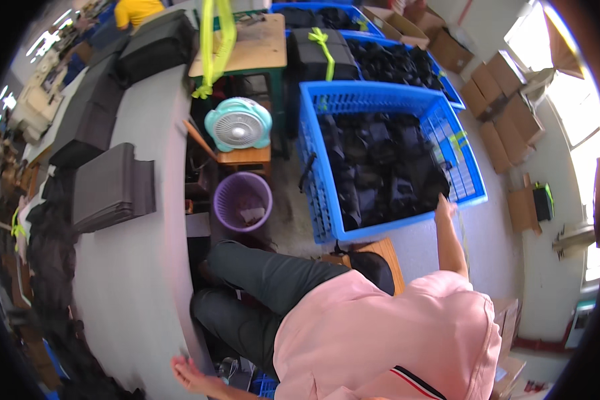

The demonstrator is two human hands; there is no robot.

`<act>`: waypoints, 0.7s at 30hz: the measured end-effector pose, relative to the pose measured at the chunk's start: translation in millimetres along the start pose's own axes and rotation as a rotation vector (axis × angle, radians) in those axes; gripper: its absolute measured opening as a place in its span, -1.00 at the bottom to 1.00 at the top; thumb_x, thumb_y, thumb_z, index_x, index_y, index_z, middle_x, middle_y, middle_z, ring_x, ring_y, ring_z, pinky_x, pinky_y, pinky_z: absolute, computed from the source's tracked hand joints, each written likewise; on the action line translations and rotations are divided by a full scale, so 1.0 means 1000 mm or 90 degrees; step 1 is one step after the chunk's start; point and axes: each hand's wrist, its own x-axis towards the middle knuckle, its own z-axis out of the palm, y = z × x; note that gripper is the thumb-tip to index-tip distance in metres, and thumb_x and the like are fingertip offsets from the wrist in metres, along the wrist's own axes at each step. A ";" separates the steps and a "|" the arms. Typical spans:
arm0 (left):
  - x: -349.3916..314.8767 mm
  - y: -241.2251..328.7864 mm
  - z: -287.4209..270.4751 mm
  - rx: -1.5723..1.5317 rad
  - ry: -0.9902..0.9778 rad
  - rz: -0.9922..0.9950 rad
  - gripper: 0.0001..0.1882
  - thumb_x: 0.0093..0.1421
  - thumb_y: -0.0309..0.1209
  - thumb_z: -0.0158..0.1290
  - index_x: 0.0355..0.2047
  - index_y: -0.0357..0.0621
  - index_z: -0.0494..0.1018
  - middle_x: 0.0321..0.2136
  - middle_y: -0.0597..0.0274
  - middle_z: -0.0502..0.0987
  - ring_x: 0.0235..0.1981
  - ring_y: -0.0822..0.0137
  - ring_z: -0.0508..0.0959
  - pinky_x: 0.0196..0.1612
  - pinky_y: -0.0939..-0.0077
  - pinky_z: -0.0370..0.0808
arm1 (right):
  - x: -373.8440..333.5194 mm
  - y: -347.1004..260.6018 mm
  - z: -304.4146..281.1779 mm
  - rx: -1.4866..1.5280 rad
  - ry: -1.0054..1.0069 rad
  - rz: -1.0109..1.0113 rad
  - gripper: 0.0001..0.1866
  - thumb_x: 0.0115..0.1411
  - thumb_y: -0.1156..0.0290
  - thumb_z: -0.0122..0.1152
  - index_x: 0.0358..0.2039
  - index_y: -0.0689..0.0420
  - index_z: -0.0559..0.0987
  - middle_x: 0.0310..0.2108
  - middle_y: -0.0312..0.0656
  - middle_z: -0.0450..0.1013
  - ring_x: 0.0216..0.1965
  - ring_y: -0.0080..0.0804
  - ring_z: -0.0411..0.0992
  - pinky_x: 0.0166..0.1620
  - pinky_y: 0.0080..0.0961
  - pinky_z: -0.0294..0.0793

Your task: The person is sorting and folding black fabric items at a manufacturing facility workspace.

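here, the right hand is at the near edge of the blue slatted plastic basket, by black, soft-looking pieces heaped inside (probably light; pinch a loose fold); whether its fingers grip, i cannot tell. the left hand, fingers apart, hangs by the long grey bench's right edge.

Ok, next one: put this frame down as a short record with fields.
Left hand: open, beside the edge of the grey table, nothing seen in it
Right hand: at the near rim of the blue crate, fingers by the black pieces; grip unclear
On table: stack of dark sheets
Between table and crate: teal fan, purple bin
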 end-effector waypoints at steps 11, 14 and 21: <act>0.089 0.003 -0.174 0.567 0.402 0.294 -0.74 0.19 -0.52 0.10 -0.09 -0.21 0.55 -0.04 0.06 0.57 0.06 0.07 0.49 0.22 0.28 0.32 | -0.339 0.006 0.147 -0.086 -0.562 -0.692 -0.42 0.15 0.62 0.21 0.20 0.21 0.35 0.21 0.08 0.17 -0.01 -0.13 0.40 0.06 -0.28 0.47; 0.089 -0.008 -0.187 0.581 0.431 0.270 -0.80 0.17 -0.50 0.13 -0.17 -0.18 0.56 -0.05 0.05 0.56 0.07 0.02 0.47 0.18 0.23 0.36 | -0.463 0.007 0.133 -0.030 -0.804 -0.787 -0.45 0.15 0.66 0.18 0.18 0.22 0.35 0.20 0.05 0.19 0.00 -0.14 0.39 0.07 -0.29 0.46; 0.111 0.007 -0.225 0.545 0.459 0.303 -0.63 0.12 -0.41 0.25 -0.06 -0.21 0.49 0.05 0.01 0.49 0.12 0.00 0.42 0.20 0.25 0.34 | -0.597 0.004 0.064 -0.094 -0.928 -1.057 -0.44 0.16 0.46 0.25 0.19 0.16 0.37 0.25 0.11 0.21 0.25 0.14 0.18 0.29 -0.05 0.16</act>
